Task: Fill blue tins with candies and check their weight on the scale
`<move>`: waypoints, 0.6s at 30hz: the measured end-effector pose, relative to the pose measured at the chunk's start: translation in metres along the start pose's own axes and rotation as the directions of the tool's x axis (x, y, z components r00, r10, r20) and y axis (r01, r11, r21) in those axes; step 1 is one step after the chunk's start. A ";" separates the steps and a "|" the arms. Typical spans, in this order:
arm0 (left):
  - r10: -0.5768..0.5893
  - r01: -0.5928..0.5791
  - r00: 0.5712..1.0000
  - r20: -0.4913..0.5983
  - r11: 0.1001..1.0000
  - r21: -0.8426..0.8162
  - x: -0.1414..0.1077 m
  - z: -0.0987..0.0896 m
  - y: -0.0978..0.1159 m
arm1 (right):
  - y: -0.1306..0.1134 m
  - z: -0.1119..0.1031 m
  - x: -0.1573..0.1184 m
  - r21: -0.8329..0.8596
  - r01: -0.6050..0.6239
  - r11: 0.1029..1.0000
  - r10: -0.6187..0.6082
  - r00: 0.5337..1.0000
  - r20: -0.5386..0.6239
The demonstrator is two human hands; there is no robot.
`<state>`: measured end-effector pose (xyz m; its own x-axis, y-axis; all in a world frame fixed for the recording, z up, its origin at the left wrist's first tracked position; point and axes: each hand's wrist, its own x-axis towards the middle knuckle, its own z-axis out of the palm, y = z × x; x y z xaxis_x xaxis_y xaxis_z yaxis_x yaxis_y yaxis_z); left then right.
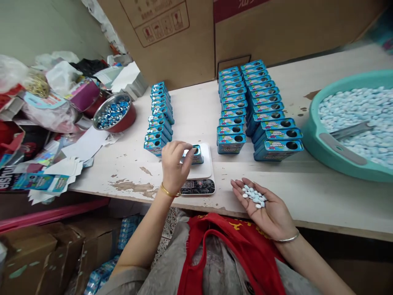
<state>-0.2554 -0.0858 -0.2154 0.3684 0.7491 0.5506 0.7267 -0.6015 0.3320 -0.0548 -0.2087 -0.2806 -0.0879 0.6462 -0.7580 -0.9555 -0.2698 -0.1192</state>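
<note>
My left hand (177,164) is over the kitchen scale (204,166), its thumb and fingers pinched together at the top of a small blue tin (197,155). What the pinch holds, if anything, is hidden from me. The tin stands upright on the white weighing plate, partly behind the hand; the scale's display (188,184) is lit. Palm up to the right of the scale, my right hand (270,211) is cupped under a small heap of pale blue and white oval candies (254,196).
Rows of open blue tins (231,123) stand behind the scale, with another row of tins (158,123) at left. A turquoise basin (316,135) of candies holds a metal scoop (353,130). A steel bowl (127,119) contains blue lids. Cardboard boxes (172,53) border the back.
</note>
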 end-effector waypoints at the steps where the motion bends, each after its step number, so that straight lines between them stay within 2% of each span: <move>1: -0.016 0.015 0.999 0.028 1.000 0.027 -0.001 0.001 -0.005 | 0.002 0.002 0.000 -0.008 -0.007 1.000 0.007 1.000 0.009; 3: -0.047 0.045 0.997 0.053 0.998 0.040 -0.005 0.003 -0.011 | 0.005 0.003 -0.001 -0.018 -0.015 1.000 0.015 1.000 0.018; 8: -0.124 0.121 0.991 -0.057 0.991 -0.053 -0.008 -0.006 -0.029 | 0.006 0.000 -0.002 -0.025 0.007 1.000 -0.007 1.000 0.009; 12: -0.080 0.085 0.995 0.057 0.993 -0.081 -0.010 -0.013 -0.047 | 0.005 -0.002 -0.003 -0.025 0.028 0.999 -0.028 1.000 -0.001; 18: 0.018 0.010 0.978 0.205 0.991 -0.134 -0.012 -0.005 -0.059 | 0.006 -0.003 -0.004 -0.014 0.033 0.999 -0.033 0.999 -0.011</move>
<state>-0.3056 -0.0606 -0.2380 0.4930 0.7790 0.3875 0.6461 -0.6260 0.4367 -0.0590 -0.2149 -0.2805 -0.0529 0.6467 -0.7609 -0.9538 -0.2584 -0.1533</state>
